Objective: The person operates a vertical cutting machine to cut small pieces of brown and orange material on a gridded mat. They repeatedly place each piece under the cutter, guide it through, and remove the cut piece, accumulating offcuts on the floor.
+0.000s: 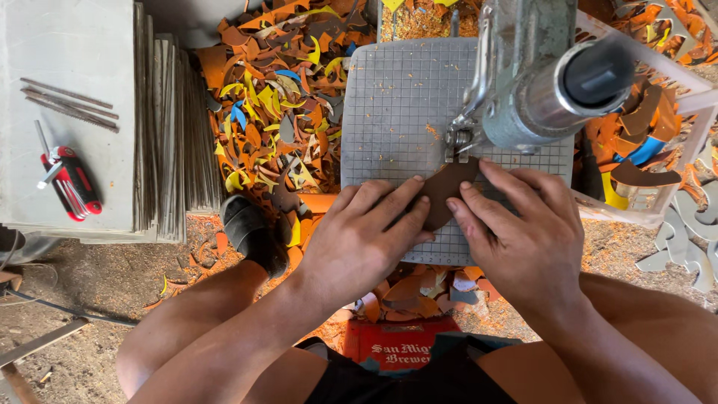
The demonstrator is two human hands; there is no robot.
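A flat brown curved piece (446, 188) lies on the grey gridded saw table (396, 105), its far end at the blade clamp (456, 141) of the grey machine (538, 82). My left hand (364, 239) presses the piece's left side with fingers spread flat. Over the right side, my right hand (516, 232) holds the piece down, fingertips close to the blade. Much of the piece is hidden under both hands.
Orange, yellow, blue and brown offcuts (277, 97) cover the ground left of the table. Stacked grey sheets (168, 127) carry a red hex-key set (69, 183) and thin rods (67, 103). A white crate (658, 142) of cut shapes stands right. A red crate (400, 344) sits between my knees.
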